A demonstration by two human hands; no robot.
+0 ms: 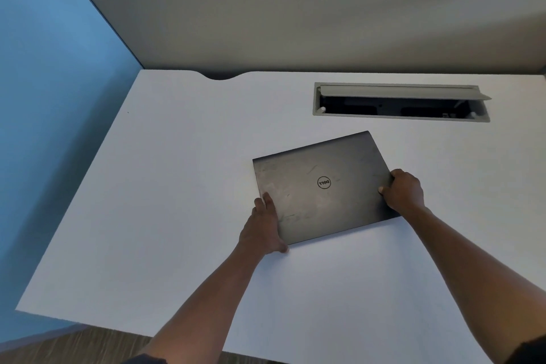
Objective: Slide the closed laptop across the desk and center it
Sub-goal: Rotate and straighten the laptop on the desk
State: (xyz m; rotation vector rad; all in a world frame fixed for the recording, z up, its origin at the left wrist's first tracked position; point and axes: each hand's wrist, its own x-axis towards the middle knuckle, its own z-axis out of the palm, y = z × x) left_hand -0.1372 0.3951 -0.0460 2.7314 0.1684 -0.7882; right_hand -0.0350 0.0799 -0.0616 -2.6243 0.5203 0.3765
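A closed dark grey laptop (322, 186) with a round logo on its lid lies flat on the white desk (147, 201), turned a little counter-clockwise. My left hand (264, 226) grips its near left corner, fingers resting on the lid and thumb at the front edge. My right hand (403, 189) clasps the laptop's right edge, fingers curled over it. Both forearms reach in from the bottom of the view.
An open cable tray (399, 105) with a raised grey flap is sunk into the desk behind the laptop. A grey partition (266, 9) stands along the back edge, with a cable notch (220, 75) beneath it. A blue wall is at left; the desk's left edge drops to wood floor.
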